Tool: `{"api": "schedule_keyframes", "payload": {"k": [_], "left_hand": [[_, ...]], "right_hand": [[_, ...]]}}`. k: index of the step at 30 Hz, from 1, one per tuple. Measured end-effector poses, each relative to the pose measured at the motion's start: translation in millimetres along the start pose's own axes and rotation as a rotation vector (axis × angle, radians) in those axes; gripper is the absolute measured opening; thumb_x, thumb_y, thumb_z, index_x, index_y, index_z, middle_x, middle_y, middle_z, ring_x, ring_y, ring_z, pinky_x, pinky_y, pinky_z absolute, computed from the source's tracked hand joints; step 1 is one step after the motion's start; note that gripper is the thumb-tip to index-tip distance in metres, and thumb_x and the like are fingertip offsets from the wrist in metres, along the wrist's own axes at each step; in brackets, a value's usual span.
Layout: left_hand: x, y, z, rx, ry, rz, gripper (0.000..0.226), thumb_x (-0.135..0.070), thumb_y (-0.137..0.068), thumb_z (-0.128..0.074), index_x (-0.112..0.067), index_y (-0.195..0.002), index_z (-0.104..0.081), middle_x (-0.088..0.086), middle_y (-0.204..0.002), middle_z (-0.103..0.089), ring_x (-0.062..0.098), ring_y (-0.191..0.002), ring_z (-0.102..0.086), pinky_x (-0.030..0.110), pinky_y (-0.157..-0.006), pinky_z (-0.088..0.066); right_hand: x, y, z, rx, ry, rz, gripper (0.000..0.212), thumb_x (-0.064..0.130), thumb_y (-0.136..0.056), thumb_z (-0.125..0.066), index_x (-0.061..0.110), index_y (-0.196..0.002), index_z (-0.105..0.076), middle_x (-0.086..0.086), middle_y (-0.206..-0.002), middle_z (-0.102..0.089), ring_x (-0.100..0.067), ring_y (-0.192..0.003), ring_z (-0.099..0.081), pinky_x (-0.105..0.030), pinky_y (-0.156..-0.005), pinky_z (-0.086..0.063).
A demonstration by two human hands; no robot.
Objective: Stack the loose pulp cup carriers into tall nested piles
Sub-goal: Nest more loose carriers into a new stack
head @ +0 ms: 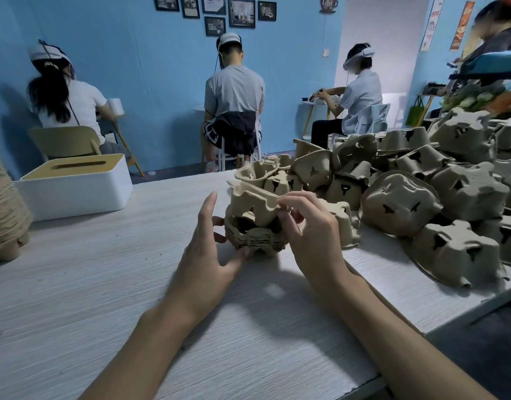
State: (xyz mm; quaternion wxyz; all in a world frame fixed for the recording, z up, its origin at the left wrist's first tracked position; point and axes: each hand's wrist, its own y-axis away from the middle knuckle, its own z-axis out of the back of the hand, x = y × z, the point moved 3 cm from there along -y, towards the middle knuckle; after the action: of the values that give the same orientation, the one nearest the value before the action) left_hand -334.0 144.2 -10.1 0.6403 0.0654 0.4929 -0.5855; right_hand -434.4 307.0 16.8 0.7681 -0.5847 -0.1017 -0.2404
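A white tissue box (75, 194) with a slotted wood-coloured lid sits at the far left of the pale, wood-grained table (104, 298); its contents cannot be seen. At the table's middle stands the nested pile (255, 242) of pulp carriers, its wavy rims layered tightly one over another, the stack upright on the tabletop. On it rests the top carrier (253, 207), rim uppermost and wells pointing down into the pile's dark hollows, tilted rather than level. The right hand (309, 232) pinches this carrier's rim between thumb and forefinger. The left hand (208, 249) holds the pile's near left side, thumb at the base and fingertips curled against it, forefinger raised. Just right, a loose heap (422, 186) of matte, rough, grey-brown carriers lies mostly bottoms-up, showing dark slits.
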Motion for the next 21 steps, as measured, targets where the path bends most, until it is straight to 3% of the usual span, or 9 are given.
{"api": "schedule_keyframes", "payload": {"k": [4, 9, 11, 14, 17, 21], "left_hand": [[-2, 0, 0, 0.003, 0.008, 0.002, 0.102, -0.03, -0.084, -0.077, -0.061, -0.142, 0.0, -0.01, -0.128, -0.049, 0.011, -0.123, -0.05, 0.033, -0.102, -0.04], [-2, -1, 1, 0.014, -0.032, 0.015, 0.099, -0.027, -0.085, -0.077, -0.062, -0.141, -0.003, -0.009, -0.134, -0.048, 0.015, -0.121, -0.053, 0.036, -0.101, -0.042], [-2, -1, 1, 0.023, -0.072, -0.003, 0.087, -0.026, -0.087, -0.075, -0.058, -0.142, -0.017, -0.009, -0.136, -0.048, 0.016, -0.118, -0.054, 0.041, -0.1, -0.046], [-1, -2, 1, 0.024, -0.127, -0.036, 0.05, -0.029, -0.088, -0.073, -0.051, -0.125, -0.046, -0.014, -0.125, -0.051, 0.015, -0.11, -0.058, 0.046, -0.095, -0.05], [-1, -2, 2, 0.02, -0.128, -0.031, 0.036, -0.029, -0.088, -0.073, -0.045, -0.114, -0.053, -0.016, -0.119, -0.056, 0.015, -0.107, -0.059, 0.047, -0.094, -0.049], [-2, -1, 4, 0.009, -0.114, -0.022, 0.032, -0.029, -0.086, -0.074, -0.041, -0.11, -0.056, -0.014, -0.119, -0.056, 0.018, -0.108, -0.059, 0.048, -0.094, -0.049]], "right_hand": [[-4, -2, 2, -0.042, -0.068, -0.023, 0.015, -0.007, -0.086, -0.065, 0.003, -0.096, -0.071, -0.004, -0.103, -0.066, -0.014, -0.092, -0.064, -0.023, -0.079, -0.051], [-2, 2, 1, 0.054, 0.011, -0.011, 0.037, 0.002, -0.077, -0.046, 0.007, -0.104, -0.071, -0.004, -0.113, -0.066, -0.024, -0.107, -0.061, -0.048, -0.088, -0.051], [-2, 2, 6, 0.03, 0.071, -0.049, 0.043, 0.013, -0.076, -0.04, 0.009, -0.105, -0.072, -0.002, -0.111, -0.067, -0.023, -0.104, -0.059, -0.047, -0.089, -0.048], [-12, 3, 13, 0.075, 0.295, -0.186, 0.042, 0.018, -0.079, -0.044, 0.018, -0.114, -0.069, -0.001, -0.121, -0.064, -0.024, -0.112, -0.052, -0.041, -0.094, -0.039], [-28, 5, 17, 0.152, 0.522, -0.333, 0.038, 0.022, -0.087, -0.058, 0.027, -0.123, -0.064, -0.001, -0.136, -0.055, -0.027, -0.126, -0.037, -0.041, -0.101, -0.026], [-31, 5, 26, 0.124, 0.638, -0.39, 0.041, 0.027, -0.088, -0.058, 0.03, -0.129, -0.058, 0.001, -0.142, -0.05, -0.025, -0.129, -0.03, -0.042, -0.101, -0.02]]}}
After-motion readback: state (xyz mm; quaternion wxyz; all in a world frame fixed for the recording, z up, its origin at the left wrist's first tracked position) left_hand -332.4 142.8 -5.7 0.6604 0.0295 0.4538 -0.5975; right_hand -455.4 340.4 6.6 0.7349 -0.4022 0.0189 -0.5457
